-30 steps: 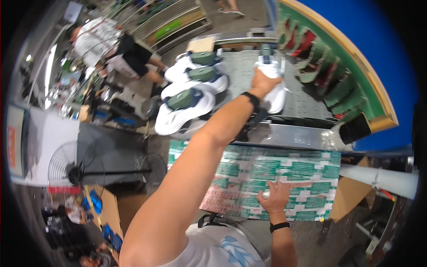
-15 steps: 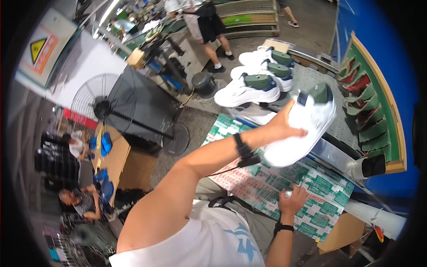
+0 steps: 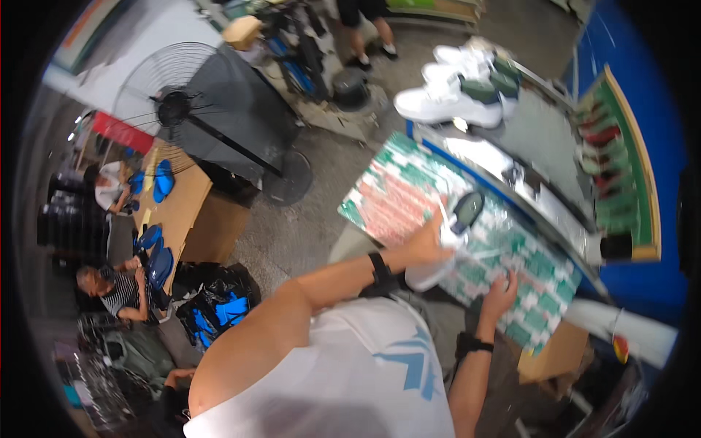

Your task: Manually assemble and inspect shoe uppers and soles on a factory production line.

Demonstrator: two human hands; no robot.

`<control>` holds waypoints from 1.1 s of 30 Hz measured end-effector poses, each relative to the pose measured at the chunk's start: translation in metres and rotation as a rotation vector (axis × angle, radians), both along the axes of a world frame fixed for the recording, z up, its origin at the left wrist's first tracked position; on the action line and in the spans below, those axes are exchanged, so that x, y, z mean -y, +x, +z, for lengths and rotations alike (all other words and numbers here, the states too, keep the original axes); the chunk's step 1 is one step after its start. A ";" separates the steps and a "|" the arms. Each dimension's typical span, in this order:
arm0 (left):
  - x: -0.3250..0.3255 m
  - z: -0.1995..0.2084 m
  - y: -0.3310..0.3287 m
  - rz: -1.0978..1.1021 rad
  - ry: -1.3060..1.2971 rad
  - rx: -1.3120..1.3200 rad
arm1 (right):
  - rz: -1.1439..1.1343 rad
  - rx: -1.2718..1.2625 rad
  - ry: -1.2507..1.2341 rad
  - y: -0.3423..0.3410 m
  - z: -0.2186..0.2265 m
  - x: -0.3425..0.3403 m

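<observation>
My left hand [image 3: 425, 244] grips a white sneaker [image 3: 431, 275] with a dark green lining, low over the patterned board [image 3: 394, 197]. The shoe is blurred, its toe toward my body, and my fingers cover part of its side. Right of it, my right hand [image 3: 501, 293] is over the board with its fingers curled. What it holds, if anything, is too blurred to make out. More white sneakers [image 3: 445, 102] with green linings stand in a row on the metal surface beyond the board.
A wood-framed rack [image 3: 650, 160] with green and red pieces stands at the right by a blue panel. At the left are a black standing fan [image 3: 175, 109] and a table [image 3: 197, 179] with blue items, where two people sit. A cardboard box [image 3: 555, 354] lies below the board.
My left hand has brought the sneaker from beside the row down toward my body, over the board. The view has shifted, and my right hand stays near the board.
</observation>
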State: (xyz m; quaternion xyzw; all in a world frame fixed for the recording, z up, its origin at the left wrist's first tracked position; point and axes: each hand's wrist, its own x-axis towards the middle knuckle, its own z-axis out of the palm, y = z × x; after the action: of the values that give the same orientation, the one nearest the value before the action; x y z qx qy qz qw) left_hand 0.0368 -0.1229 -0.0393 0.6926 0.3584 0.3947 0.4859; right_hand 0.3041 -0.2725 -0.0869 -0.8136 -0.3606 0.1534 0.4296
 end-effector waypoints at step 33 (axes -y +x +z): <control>-0.145 0.053 -0.018 -0.450 -0.120 -0.452 | 0.794 -0.187 -0.066 -0.212 0.155 -0.078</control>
State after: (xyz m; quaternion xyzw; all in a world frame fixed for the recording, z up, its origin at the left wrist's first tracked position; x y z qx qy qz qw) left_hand 0.0192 0.0222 0.0133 0.7948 0.3176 0.0917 0.5090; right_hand 0.0920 -0.1949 0.0679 -0.6073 -0.6006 0.3923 0.3415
